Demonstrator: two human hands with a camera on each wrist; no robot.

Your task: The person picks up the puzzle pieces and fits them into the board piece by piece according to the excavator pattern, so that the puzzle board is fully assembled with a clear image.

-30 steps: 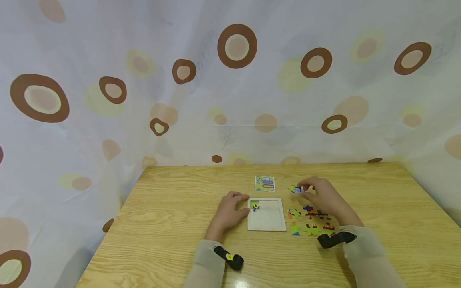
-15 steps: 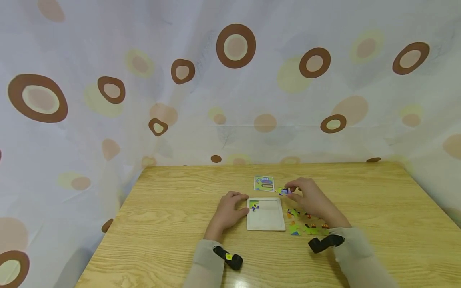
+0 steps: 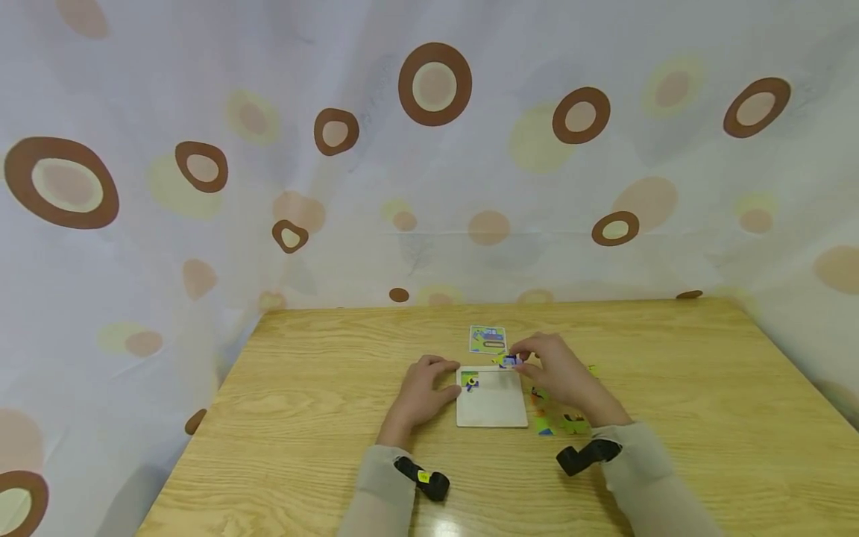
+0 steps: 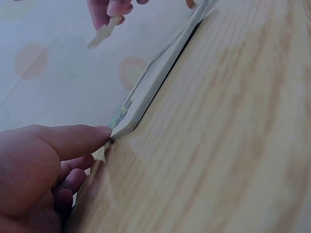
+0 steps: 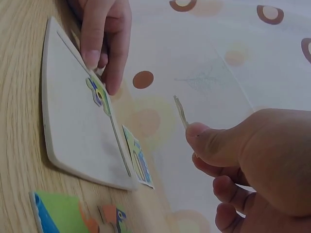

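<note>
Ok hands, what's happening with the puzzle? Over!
Left hand touches tray. Right hand pinches piece, raised near tray's far edge. Nothing seen in the way.

head view high, forward-down, wrist views low, close, tray (image 3: 496, 406) in all

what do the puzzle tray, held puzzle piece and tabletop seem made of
Puzzle tray: probably wood or fibreboard, matte; its pale rim looks solid, without shine.
Puzzle piece: likely thin wood or stiff board, printed in colour; its underside looks pale, bare.
Tabletop: wood or laminate, slightly glossy; grain lines and a reflection show.
</note>
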